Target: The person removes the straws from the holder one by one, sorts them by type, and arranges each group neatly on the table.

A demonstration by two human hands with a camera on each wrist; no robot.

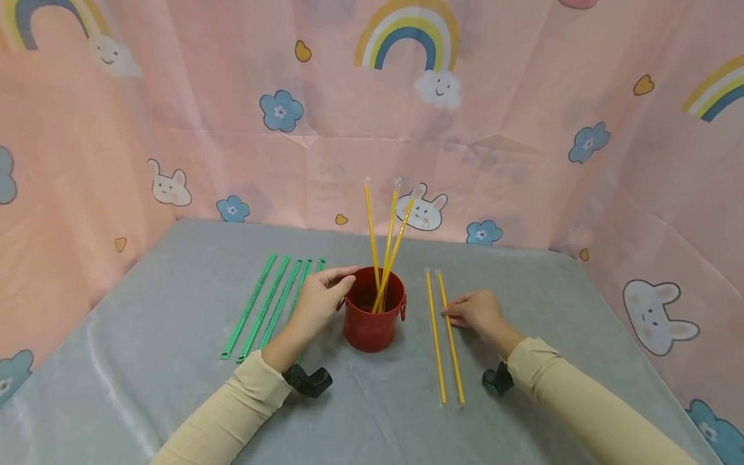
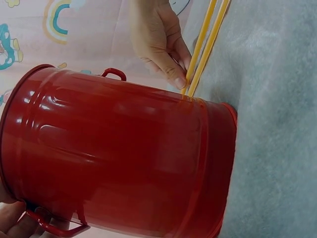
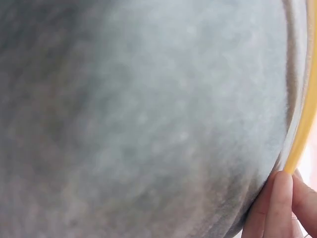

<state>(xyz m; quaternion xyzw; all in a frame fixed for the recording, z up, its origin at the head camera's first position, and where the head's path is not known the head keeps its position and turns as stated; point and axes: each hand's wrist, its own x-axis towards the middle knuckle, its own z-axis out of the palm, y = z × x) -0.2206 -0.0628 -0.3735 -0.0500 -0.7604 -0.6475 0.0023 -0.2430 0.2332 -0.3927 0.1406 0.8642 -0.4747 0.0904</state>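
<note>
A red bucket [image 1: 372,329] with small side handles stands upright mid-table, holding three yellow straws [image 1: 391,239] in clear wrappers. My left hand [image 1: 318,298] grips its left edge beside the handle; in the left wrist view only some fingers [image 2: 20,220] show behind that handle. To the right of the bucket, two more wrapped yellow straws lie side by side. My right hand [image 1: 479,313] pinches the right-hand straw [image 1: 453,349] between thumb and fingers, near its middle. The right wrist view shows fingertips [image 3: 280,198] on this yellow straw [image 3: 303,134].
Several green sticks [image 1: 256,307] lie in a row left of the bucket, partly hidden by my left arm. The other yellow straw [image 1: 434,336] lies just left of the pinched one. Grey cloth [image 1: 383,420] covers the table; pink printed curtains [image 1: 232,84] enclose it.
</note>
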